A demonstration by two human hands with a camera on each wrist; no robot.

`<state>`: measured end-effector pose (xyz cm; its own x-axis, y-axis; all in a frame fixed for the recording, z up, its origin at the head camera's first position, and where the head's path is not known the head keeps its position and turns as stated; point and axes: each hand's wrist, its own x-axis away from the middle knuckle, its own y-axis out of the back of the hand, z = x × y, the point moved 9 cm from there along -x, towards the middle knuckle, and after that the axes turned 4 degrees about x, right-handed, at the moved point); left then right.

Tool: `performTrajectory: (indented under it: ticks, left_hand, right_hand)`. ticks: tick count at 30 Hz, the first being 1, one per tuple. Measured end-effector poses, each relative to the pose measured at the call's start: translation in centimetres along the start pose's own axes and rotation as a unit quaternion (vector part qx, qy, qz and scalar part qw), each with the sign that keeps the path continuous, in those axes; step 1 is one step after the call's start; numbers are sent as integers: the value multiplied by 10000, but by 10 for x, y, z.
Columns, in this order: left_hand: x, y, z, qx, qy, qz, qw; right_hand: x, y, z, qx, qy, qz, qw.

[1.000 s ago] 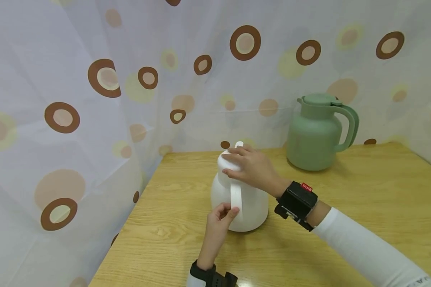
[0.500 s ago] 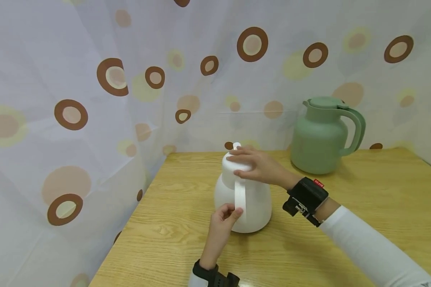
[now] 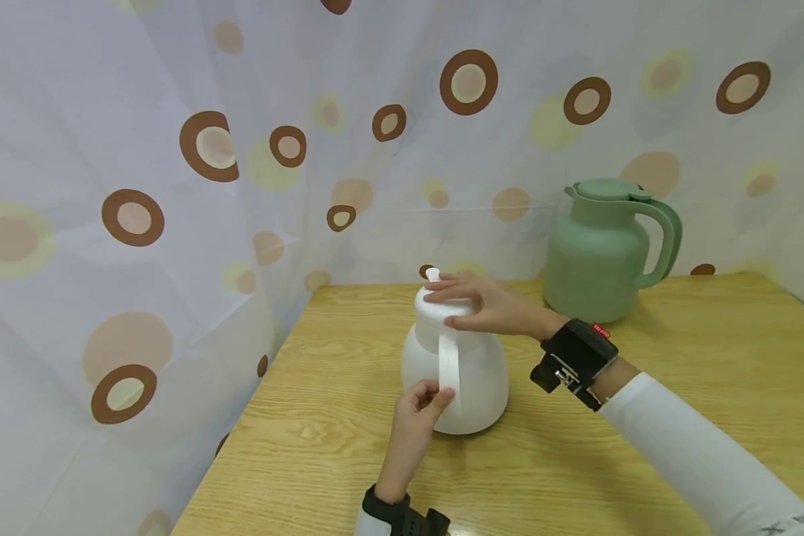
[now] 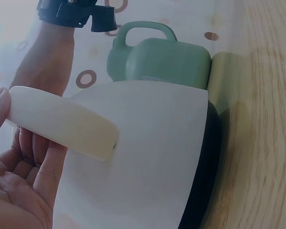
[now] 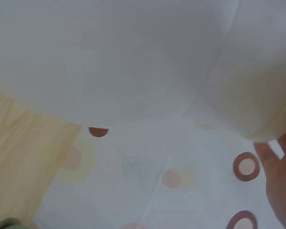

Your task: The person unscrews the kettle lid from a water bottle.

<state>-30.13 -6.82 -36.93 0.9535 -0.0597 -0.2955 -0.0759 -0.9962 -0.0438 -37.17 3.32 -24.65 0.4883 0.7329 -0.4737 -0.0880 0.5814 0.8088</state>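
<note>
A white vacuum jug [image 3: 485, 387] stands upright on the wooden table, its handle [image 3: 450, 361] facing the person. My left hand [image 3: 410, 428] pinches the lower part of that handle between thumb and fingers. In the left wrist view, the thumb lies on one side of the handle [image 4: 62, 121] and the fingers are behind it. My right hand [image 3: 496, 305] grips the jug's rounded lid [image 3: 431, 311] from the right, fingers over the top and thumb at the near side. A small white tab [image 3: 432, 275] sticks up beyond the fingers. The jug's body [image 5: 133, 57] fills most of the right wrist view.
Behind and to the right stands a green vacuum jug [image 3: 595, 260], its handle to the right. A dotted white cloth [image 3: 375, 67] hangs along the back and left of the table [image 3: 295, 439].
The tab at the lid's far side has swung left as my right hand turns the lid. My left hand keeps its pinch on the handle. The head view has shifted slightly.
</note>
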Motion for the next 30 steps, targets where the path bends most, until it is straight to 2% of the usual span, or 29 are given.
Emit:
performTrajectory:
  ticks: [2, 4, 6, 8, 11, 14, 19, 25, 30]
  left_hand:
    - [1, 1, -1, 24, -9, 13, 10000]
    - [1, 2, 1, 37, 42, -2, 10000]
    - [1, 2, 0, 68, 71, -5, 10000]
    - [1, 2, -2, 95, 87, -2, 9999]
    - [0, 0, -4, 106, 107, 11, 9999]
    - [1, 0, -5, 112, 133, -18, 9998]
    - [2, -1, -2, 108, 73, -2, 9999]
    - [1, -1, -1, 152, -28, 28, 9999]
    - [2, -1, -2, 124, -19, 8, 9999]
  right_hand:
    - [0, 3, 15, 904, 200, -343, 9951]
    - [1, 6, 30, 1788, 324, -829, 9798]
    - [1, 7, 42, 2402, 333, -1263, 9619]
    - [2, 8, 48, 2671, 238, -1575, 9504]
    - [3, 7, 50, 2821, 85, -1764, 9430]
    - [5, 5, 48, 2801, 20, -1803, 9429]
    - [9, 6, 44, 2495, -6, -1867, 9502]
    - [12, 8, 39, 2030, 135, -1770, 9630]
    - [12, 9, 31, 1542, 254, -1451, 9770]
